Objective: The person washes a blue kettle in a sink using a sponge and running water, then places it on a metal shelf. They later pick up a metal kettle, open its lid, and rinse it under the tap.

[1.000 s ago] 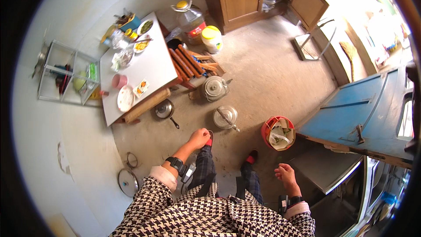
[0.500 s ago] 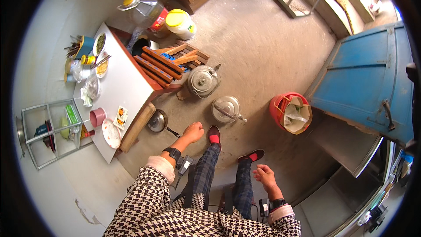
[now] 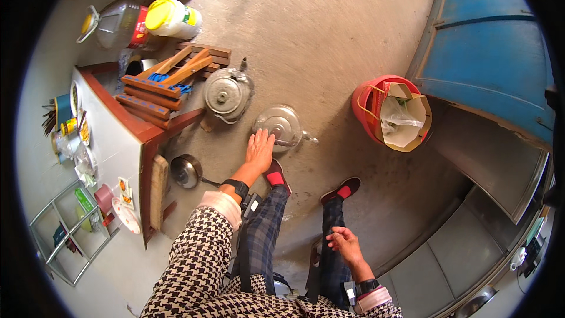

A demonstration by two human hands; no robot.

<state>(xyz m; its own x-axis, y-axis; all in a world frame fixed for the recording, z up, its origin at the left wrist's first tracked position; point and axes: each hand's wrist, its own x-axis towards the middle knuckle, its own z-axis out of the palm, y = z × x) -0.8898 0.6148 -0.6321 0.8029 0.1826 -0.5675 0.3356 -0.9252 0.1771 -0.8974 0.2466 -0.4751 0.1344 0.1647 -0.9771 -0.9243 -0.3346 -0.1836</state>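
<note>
A silver metal kettle (image 3: pixel 278 122) stands on the floor ahead of my feet, its spout to the right. My left hand (image 3: pixel 259 152) reaches out with fingers stretched, its fingertips overlapping the kettle's near left edge and handle. Whether they touch is unclear; nothing is in its grip. A second, duller kettle (image 3: pixel 226 95) stands just beyond, to the left, with its spout pointing away. Beside my right thigh hangs my right hand (image 3: pixel 346 245), fingers loosely bent and slightly apart, with nothing visible in it.
A red bucket (image 3: pixel 360 112) lined with a paper bag stands to the right, near a blue door panel (image 3: pixel 494 47). On the left are a white-topped table (image 3: pixel 112 135), a saucepan (image 3: pixel 185 171), wooden folding stools (image 3: pixel 156 97), a large plastic bottle (image 3: pixel 118 23) and a yellow-lidded tub (image 3: pixel 173 19).
My left hand has gone from loosely curled to outstretched and now reaches over the nearer kettle. The view has shifted, and my right hand stays low by my leg.
</note>
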